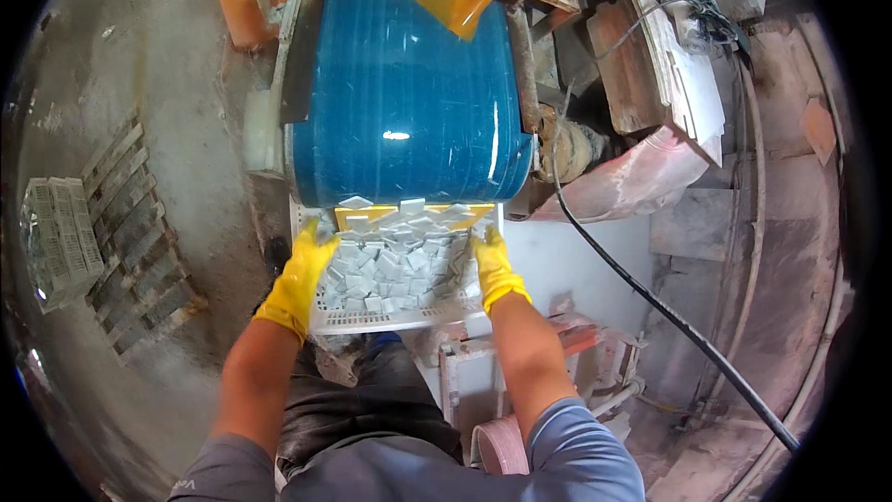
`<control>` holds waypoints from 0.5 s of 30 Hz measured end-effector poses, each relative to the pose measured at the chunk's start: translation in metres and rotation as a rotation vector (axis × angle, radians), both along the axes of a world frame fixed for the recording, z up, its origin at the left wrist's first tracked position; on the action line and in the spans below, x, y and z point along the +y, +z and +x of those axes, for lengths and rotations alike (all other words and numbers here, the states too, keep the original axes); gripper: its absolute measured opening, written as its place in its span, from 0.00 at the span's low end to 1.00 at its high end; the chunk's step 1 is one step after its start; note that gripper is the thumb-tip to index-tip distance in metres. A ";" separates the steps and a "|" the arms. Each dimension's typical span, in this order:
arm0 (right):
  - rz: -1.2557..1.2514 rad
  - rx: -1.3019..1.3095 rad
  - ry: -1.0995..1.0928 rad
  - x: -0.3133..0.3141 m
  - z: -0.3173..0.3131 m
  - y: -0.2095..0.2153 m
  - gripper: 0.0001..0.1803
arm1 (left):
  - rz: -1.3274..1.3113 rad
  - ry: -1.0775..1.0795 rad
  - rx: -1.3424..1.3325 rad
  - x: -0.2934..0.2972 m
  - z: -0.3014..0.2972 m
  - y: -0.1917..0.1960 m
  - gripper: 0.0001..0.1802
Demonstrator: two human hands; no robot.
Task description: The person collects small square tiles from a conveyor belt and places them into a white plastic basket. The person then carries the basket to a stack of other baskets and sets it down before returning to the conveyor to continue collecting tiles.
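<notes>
A white perforated plastic crate [401, 321] sits below the front end of a blue conveyor belt [409, 102]. It holds a heap of small white square tiles [395, 265]. My left hand [309, 270], in a yellow rubber glove, is at the crate's left side with thumb and fingers apart. At the opposite side, my yellow-gloved right hand [495, 265] also has its fingers spread, close to the tiles. Whether either palm bears on the rim is hidden. A yellow strip [353, 219] lies across the far end of the crate, partly covered by tiles.
An orange sheet [455, 0] hangs over the belt's far end. On the left floor are a slatted pallet [139, 232] and stacked light crates [65, 237]. A black cable [650, 293] runs across the right side. A rusty metal frame [455, 381] stands near my right forearm.
</notes>
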State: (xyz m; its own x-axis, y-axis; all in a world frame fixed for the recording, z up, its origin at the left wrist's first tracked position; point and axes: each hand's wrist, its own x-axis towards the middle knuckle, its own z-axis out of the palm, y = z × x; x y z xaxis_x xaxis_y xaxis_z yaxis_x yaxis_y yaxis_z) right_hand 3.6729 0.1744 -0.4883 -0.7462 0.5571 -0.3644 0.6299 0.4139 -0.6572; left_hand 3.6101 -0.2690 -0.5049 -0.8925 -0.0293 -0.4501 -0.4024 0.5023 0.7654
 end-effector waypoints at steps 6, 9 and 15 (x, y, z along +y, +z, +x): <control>-0.485 0.078 -0.099 -0.003 -0.071 -0.010 0.36 | 0.185 0.034 -0.232 0.051 -0.036 -0.002 0.30; -0.470 0.136 -0.114 0.002 -0.027 -0.008 0.35 | 0.165 -0.011 -0.265 0.062 -0.014 0.013 0.27; -0.346 0.135 -0.100 -0.019 0.025 0.075 0.29 | 0.117 0.099 -0.331 0.041 0.076 -0.003 0.33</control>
